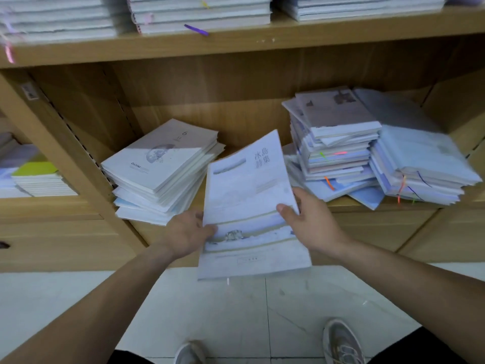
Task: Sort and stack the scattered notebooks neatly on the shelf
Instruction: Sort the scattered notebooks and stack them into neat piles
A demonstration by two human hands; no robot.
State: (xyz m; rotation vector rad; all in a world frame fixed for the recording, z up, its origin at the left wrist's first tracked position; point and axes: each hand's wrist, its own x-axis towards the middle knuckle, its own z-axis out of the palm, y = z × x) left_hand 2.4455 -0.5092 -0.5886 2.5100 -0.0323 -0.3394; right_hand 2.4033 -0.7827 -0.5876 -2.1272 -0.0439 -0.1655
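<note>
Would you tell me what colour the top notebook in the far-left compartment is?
Yellow-green; the top notebook shows best in the head view.

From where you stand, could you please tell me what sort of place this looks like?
Likely a stationery shop or school storeroom: wooden shelving holds many notebook stacks, some with ribbon markers, above a tiled floor.

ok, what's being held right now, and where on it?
A pale blue notebook, in both hands: left hand grips its left edge, right hand its right edge, thumbs on the cover.
</note>
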